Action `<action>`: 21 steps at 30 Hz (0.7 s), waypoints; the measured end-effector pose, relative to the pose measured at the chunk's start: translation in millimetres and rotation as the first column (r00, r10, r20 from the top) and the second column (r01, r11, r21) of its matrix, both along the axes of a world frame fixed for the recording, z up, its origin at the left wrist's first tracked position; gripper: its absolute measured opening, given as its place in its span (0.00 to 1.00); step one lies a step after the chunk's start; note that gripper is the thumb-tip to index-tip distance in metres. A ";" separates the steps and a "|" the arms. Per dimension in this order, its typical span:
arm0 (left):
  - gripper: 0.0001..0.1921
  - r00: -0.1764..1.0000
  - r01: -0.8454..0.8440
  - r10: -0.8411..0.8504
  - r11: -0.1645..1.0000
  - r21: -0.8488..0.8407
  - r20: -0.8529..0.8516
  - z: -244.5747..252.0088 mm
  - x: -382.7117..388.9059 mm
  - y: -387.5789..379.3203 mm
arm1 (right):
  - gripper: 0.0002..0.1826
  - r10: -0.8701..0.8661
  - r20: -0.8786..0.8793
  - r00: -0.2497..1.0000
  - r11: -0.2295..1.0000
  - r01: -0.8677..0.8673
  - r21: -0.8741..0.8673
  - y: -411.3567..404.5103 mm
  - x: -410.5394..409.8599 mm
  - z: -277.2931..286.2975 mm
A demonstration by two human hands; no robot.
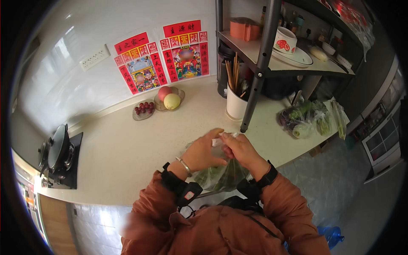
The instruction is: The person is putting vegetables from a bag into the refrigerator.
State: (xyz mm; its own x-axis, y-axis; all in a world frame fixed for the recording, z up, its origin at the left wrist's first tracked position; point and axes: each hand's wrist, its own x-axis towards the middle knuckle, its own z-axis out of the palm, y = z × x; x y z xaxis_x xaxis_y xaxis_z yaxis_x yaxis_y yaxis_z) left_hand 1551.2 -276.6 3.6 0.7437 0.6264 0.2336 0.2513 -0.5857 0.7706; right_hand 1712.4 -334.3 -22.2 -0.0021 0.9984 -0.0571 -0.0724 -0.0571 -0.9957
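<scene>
A clear plastic bag [220, 177] of green vegetables rests at the counter's front edge, close to my body. My right hand [244, 148] grips its gathered white neck, thumb on top and fingers curled below. On the other side, my left hand [200, 151] curves around the neck. Its upper fingertips meet the white plastic by my right thumb, while its own thumb is spread lower over the bag. Whether the left fingers pinch the plastic is hidden. Leaves press against the film beneath both hands.
A black shelf post [259, 73] stands just beyond my right hand, beside a white chopstick holder [236, 105]. Bagged vegetables [302, 118] lie farther right. Grapes [144, 108] and two round fruits sit on glass dishes by the wall. A pan [58, 146] is on the hob at left.
</scene>
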 end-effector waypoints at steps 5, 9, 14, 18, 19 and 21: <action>0.15 1.000 -0.011 0.018 0.956 -0.293 0.020 -18.5 -1.9 11.9 | 0.15 0.149 0.008 0.989 0.987 -0.149 0.063 0.3 10.9 14.5; 0.14 1.000 0.000 0.006 0.872 -0.490 0.011 1.1 -3.1 22.4 | 0.03 -0.070 0.338 0.938 0.935 -0.056 0.349 3.1 7.5 16.5; 0.13 0.985 0.136 -0.026 0.718 -0.682 0.169 -8.6 -2.9 25.9 | 0.05 -0.403 0.618 0.675 0.822 -0.031 0.569 7.0 -1.4 20.2; 0.10 0.992 0.109 -0.128 0.728 -0.677 0.022 -14.1 0.0 31.1 | 0.09 -0.535 0.707 0.462 0.750 -0.125 0.649 7.6 1.2 33.7; 0.10 0.992 0.107 -0.126 0.727 -0.679 0.022 -20.7 -0.5 33.5 | 0.10 -0.564 0.698 0.440 0.725 -0.140 0.674 6.9 1.5 36.6; 0.09 0.993 -0.027 -0.005 0.960 0.279 0.116 -29.2 -1.6 36.1 | 0.11 -0.573 0.688 0.446 0.717 -0.133 0.684 4.8 2.7 36.8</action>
State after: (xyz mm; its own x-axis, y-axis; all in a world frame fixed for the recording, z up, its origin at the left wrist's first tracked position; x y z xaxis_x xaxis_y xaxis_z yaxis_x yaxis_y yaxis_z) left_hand 1549.6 -240.6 -25.6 0.6953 0.5318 0.4834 0.1790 -0.7796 0.6002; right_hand 1715.1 -329.4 14.6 -0.0831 0.7400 0.6675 0.8569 0.3951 -0.3312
